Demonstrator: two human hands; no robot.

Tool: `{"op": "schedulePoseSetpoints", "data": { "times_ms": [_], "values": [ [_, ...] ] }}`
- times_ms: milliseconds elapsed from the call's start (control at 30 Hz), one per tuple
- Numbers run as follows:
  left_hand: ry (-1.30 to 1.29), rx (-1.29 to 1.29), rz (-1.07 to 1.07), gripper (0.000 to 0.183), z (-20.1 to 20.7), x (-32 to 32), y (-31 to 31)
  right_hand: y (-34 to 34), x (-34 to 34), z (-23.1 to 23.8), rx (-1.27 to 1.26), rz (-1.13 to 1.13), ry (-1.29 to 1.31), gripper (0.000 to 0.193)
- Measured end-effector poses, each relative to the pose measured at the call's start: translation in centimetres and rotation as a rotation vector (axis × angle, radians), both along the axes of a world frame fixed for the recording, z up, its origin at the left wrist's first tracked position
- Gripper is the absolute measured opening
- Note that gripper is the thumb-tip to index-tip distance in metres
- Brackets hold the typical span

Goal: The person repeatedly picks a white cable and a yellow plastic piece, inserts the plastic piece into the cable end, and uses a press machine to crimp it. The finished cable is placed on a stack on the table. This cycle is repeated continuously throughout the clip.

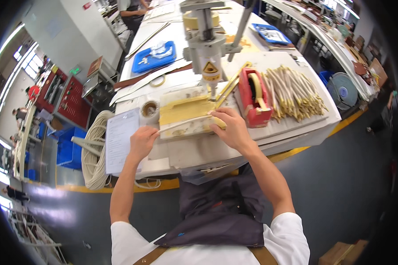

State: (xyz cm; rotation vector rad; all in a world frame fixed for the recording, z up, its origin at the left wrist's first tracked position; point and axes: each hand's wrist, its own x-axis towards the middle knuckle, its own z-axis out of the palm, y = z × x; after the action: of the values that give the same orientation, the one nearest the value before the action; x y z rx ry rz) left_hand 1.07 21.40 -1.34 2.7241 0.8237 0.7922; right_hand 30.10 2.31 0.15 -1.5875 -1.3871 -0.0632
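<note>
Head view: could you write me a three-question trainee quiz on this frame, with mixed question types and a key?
1. Multiple choice. What does the left hand pinch? A: a pair of scissors. B: a thin white cord. C: a paintbrush.
2. True or false. The red tape dispenser stands to the right of the bundle of yellow-tipped white cords.
3. Fill in the blank. The printed sheet lies on the ____ side of the work area, near one forearm.

Key:
1. B.
2. False; the dispenser stands to the left of the bundle.
3. left.
</note>
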Motion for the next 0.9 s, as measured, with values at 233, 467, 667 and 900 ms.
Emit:
{"op": "schedulePoseSetpoints", "data": {
  "times_ms": [233, 467, 667, 900],
  "values": [
    [-0.556, -0.805, 0.058, 0.013, 1.4, -1.1, -5.7, -7.1, 10.1, 8.8, -0.27, -0.349, 0.245, 0.02],
    [-0.6, -1.505, -0.189, 0.015, 2.2, 2.4, -14.8, -5.8, 13.0, 8.2, -0.653, -0.186, 0.679, 0.03],
    [-0.383, -1.258, -0.246, 0.015, 4.0, 3.5, -18.5, -7.0, 11.5, 7.3, -0.389, -0.03, 1.187, 0.032],
    [-0.348, -1.207, -0.162, 0.015, 4.1, 4.4, -18.7, -9.9, 8.2, 3.5, 0.033, -0.023, 1.292, 0.033]
  ]
}}
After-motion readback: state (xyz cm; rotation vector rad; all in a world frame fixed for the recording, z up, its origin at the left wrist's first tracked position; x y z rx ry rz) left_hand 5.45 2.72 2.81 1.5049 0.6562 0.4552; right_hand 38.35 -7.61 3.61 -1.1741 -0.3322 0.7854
